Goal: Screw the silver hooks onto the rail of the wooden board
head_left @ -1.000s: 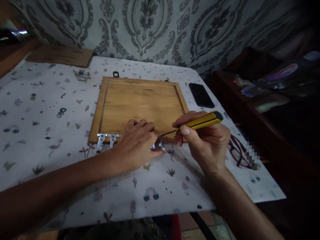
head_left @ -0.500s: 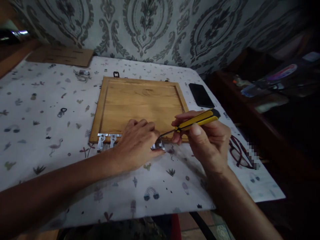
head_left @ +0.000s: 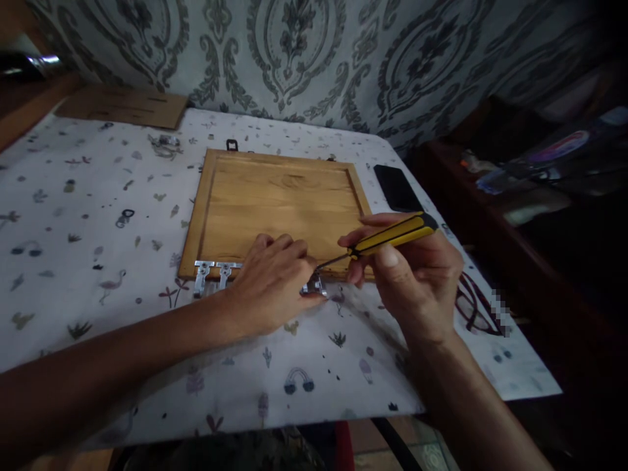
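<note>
A framed wooden panel (head_left: 279, 206) lies flat on the table. My left hand (head_left: 272, 284) rests over its near edge, fingers curled and thumb below, pressed around a metal hinge (head_left: 316, 286) that is partly hidden. My right hand (head_left: 417, 278) grips a yellow and black screwdriver (head_left: 392, 237), its shaft slanting down to the left. The tip meets the hinge beside my left fingers; the screw itself is too small to make out. Two more metal hinges (head_left: 202, 277) sit along the panel's near edge, left of my left hand.
The table wears a white patterned cloth (head_left: 147, 366). A black phone (head_left: 396, 188) lies right of the panel, and glasses (head_left: 475, 304) lie beyond my right wrist. Small metal parts (head_left: 165, 145) and a cardboard piece (head_left: 122, 106) are at the back left. A patterned wall (head_left: 294, 59) stands behind.
The whole view has shifted slightly, so things sit a little farther right. Both hands keep their hold, with the screwdriver tip still at the hinge.
</note>
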Action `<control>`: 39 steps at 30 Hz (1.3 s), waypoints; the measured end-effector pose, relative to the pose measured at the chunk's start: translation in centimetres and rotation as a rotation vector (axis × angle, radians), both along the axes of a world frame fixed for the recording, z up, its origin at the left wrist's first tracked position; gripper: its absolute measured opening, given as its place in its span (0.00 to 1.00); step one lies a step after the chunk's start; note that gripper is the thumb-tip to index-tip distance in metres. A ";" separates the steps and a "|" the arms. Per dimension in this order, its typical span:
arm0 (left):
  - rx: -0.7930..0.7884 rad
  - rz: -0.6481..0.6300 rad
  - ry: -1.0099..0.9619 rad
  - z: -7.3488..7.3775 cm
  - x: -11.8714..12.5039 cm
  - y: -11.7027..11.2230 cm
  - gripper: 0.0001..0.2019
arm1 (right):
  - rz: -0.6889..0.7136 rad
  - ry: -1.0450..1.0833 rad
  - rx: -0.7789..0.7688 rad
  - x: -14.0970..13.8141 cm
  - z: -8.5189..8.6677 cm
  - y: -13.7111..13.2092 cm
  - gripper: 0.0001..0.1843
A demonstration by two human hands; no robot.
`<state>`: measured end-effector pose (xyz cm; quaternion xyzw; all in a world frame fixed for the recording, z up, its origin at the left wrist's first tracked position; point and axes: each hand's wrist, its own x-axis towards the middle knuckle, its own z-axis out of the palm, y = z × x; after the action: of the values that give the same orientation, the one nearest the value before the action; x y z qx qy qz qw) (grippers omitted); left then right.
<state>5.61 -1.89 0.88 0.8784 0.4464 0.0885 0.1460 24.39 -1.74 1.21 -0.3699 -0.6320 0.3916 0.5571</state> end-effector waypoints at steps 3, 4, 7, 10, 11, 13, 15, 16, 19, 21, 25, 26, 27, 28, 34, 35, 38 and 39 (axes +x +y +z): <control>0.032 -0.005 -0.019 -0.3 -0.1 0.0 0.18 | -0.060 -0.028 0.022 0.0 0.2 -0.1 0.13; 0.045 -0.008 -0.027 -0.4 -0.1 -0.1 0.18 | -0.097 -0.042 0.038 0.0 0.2 -0.1 0.12; 0.073 -0.014 -0.039 -0.8 -0.2 -0.1 0.18 | -0.178 -0.062 0.091 -0.1 0.2 -0.1 0.12; 0.089 -0.010 -0.052 -0.9 -0.2 -0.1 0.18 | -0.230 0.001 0.145 -0.1 -0.2 0.1 0.10; 0.089 -0.012 -0.057 -0.9 -0.2 -0.1 0.18 | -0.251 0.029 0.166 -0.1 -0.3 0.1 0.09; 0.088 -0.016 -0.063 -0.9 -0.2 -0.1 0.17 | -0.272 0.054 0.184 -0.1 -0.5 0.2 0.09; 0.079 -0.019 -0.058 -0.9 -0.3 0.0 0.17 | -0.253 0.033 0.164 -0.1 -0.6 0.2 0.09; 0.074 -0.020 -0.052 -0.8 -0.3 0.0 0.17 | -0.240 0.016 0.148 -0.1 -0.7 0.1 0.09; 0.053 -0.021 -0.038 -0.7 -0.3 0.0 0.18 | -0.229 -0.015 0.129 -0.1 -0.7 -0.1 0.10; 0.043 -0.026 -0.037 -0.6 -0.3 0.0 0.18 | -0.248 -0.025 0.128 -0.1 -0.6 -0.2 0.10; 0.029 -0.028 -0.039 -0.6 -0.3 -0.1 0.17 | -0.255 -0.026 0.120 -0.1 -0.5 -0.2 0.09; 0.031 -0.027 -0.046 -0.6 -0.3 -0.1 0.17 | -0.251 -0.026 0.116 -0.1 -0.5 -0.2 0.09; 0.034 -0.027 -0.052 -0.7 -0.3 -0.1 0.17 | -0.249 -0.026 0.109 -0.1 -0.5 -0.2 0.08; 0.037 -0.028 -0.059 -0.7 -0.3 -0.1 0.17 | -0.246 -0.024 0.108 -0.1 -0.5 -0.2 0.08; 0.040 -0.023 -0.064 -0.8 -0.3 -0.1 0.17 | -0.234 -0.020 0.137 -0.1 -0.6 -0.3 0.07; 0.037 -0.024 -0.057 -0.7 -0.3 -0.1 0.17 | -0.241 -0.025 0.138 -0.1 -0.6 -0.3 0.08; 0.038 -0.033 -0.050 -0.6 -0.3 -0.1 0.17 | -0.258 -0.045 0.142 -0.1 -0.7 -0.3 0.08; 0.044 -0.035 -0.055 -0.7 -0.3 -0.1 0.17 | -0.257 -0.049 0.144 -0.1 -0.7 -0.3 0.08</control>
<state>5.31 -1.96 0.21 0.8862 0.4249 0.1199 0.1403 24.26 -2.02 0.51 -0.4161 -0.6193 0.2615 0.6123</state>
